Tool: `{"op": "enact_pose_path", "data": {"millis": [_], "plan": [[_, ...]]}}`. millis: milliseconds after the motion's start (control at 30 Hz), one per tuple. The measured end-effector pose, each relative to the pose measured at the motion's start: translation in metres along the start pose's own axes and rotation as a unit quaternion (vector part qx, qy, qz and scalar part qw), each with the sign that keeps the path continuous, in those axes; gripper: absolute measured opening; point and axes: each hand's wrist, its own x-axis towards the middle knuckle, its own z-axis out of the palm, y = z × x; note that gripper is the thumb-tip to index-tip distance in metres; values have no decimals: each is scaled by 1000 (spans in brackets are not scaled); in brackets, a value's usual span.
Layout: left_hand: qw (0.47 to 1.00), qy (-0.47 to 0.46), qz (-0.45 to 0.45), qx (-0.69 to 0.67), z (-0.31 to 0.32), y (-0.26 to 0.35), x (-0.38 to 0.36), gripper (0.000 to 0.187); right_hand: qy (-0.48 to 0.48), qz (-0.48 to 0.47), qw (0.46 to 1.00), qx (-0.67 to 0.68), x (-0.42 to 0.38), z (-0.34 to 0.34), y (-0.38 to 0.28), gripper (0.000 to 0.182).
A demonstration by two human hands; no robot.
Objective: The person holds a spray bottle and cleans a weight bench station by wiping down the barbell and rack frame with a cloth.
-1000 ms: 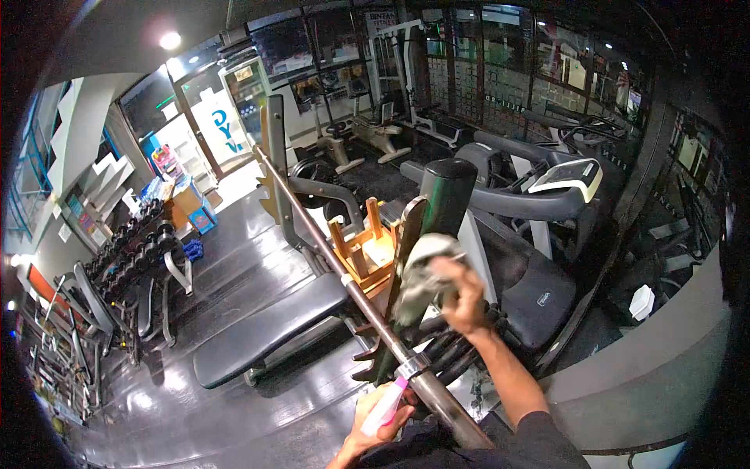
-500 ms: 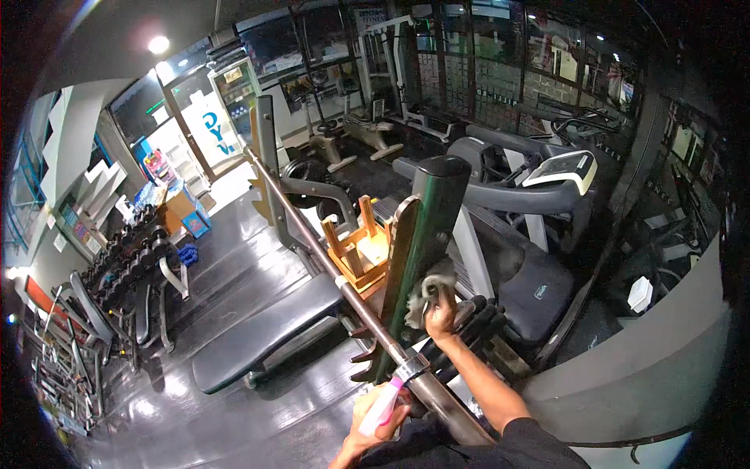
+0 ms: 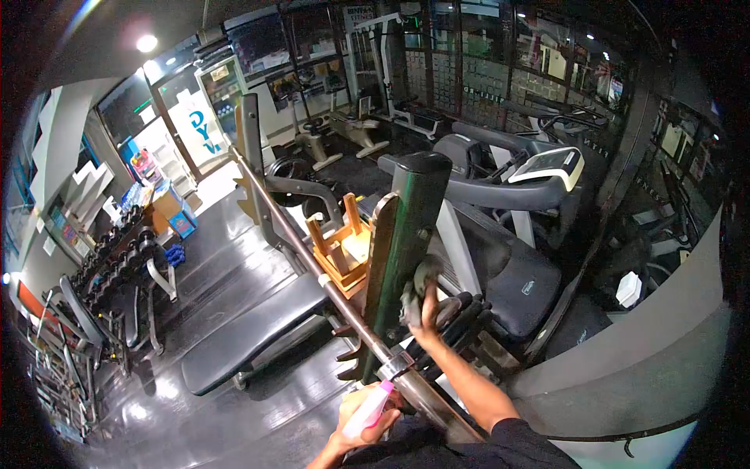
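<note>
My left hand (image 3: 361,413), low in the view, is wrapped round a pink and white bottle (image 3: 367,410), close to the metal barbell (image 3: 351,314). My right hand (image 3: 426,316) has its fingers closed on a grey cloth (image 3: 412,301), which lies against the side of the dark green rack upright (image 3: 408,234). Cloth and fingers are slightly blurred. The barbell runs diagonally past the toothed edge of the upright, its collar (image 3: 395,366) just above the bottle.
A black padded bench (image 3: 254,334) is left of the barbell. Behind the upright are a wooden stool (image 3: 344,248) and a treadmill (image 3: 512,285). Dumbbells (image 3: 117,262) line a rack at the left. A curved grey panel (image 3: 625,383) is at the lower right.
The whole scene has shifted slightly left in the view. My right hand and the cloth have moved a little along the upright's side. My left hand still holds the bottle.
</note>
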Motion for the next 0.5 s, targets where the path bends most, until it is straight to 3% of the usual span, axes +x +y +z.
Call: {"op": "enact_pose_path", "data": {"millis": [33, 67, 100, 133, 167, 233, 267, 300, 333, 367, 400, 433, 467, 500], "plan": [[1000, -1, 1, -4, 1, 0, 2, 19, -5, -6, 1000, -30, -11, 1, -21, 35], [1000, -6, -1, -6, 1, 1, 3, 18, 34, 74, 990, 119, -8, -1, -6, 41], [1000, -12, -5, -7, 2, 2, 5, 18, 94, 226, 877, 413, 9, -9, -1, 52], [999, -7, -7, 46, 3, 3, 5, 18, 54, 84, 964, 248, 22, -14, 5, 49], [999, -9, -10, 45, 4, 5, 4, 18, 10, -63, 996, 69, 39, -17, 7, 47], [1000, 7, 0, 1, 5, 7, 6, 18, -72, -33, 956, 282, 88, -15, -68, 55], [999, 18, 7, -36, 7, 7, 6, 17, -220, -46, 863, 453, 117, -10, -123, 59], [999, 19, 6, -34, 5, 7, 5, 17, 16, -51, 965, 255, 129, 13, -172, 53], [999, 9, 5, -30, 3, 7, 4, 17, -53, -160, 927, 335, 149, 19, -196, 45], [1000, 0, 4, -26, 0, 6, 3, 17, -61, -310, 941, 122, 175, 10, -197, 41], [1000, 2, 2, -26, -2, 7, 2, 17, -32, -413, 907, -69, 184, 8, -214, 41], [1000, 12, -2, 2, -5, 8, 1, 17, -3, -497, 829, -258, 186, 7, -229, 40], [999, 22, -7, 29, -6, 9, -1, 17, 26, -386, 918, -92, 181, 15, -210, 39], [999, 22, -8, 28, -7, 8, -2, 17, 56, -257, 962, 78, 170, 21, -190, 39]]}}
